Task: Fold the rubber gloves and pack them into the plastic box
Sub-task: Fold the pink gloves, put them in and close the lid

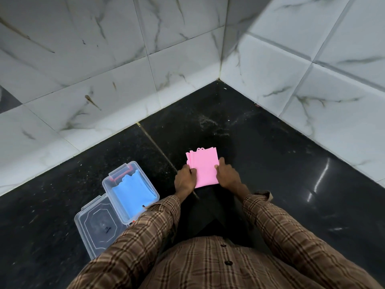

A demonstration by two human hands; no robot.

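Plaid sleeves (158, 236) fill the bottom; at frame centre both hands — left hand (184, 180), right hand (228, 176) — pinch the folded pink gloves (205, 166). Lower left, blue gloves (133, 193) lie inside the plastic box (107, 182).

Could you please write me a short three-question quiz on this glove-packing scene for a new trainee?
1. True or false: the blue gloves already lie inside the plastic box.
2. Which item do the left hand and the right hand hold? A) the lid B) the pink gloves C) the box
3. Fill in: the clear lid lies on the ____ floor, beside the box.

Key
1. True: they show folded inside the open box.
2. B: both hands grip the folded pink gloves, one at each side edge.
3. Black.
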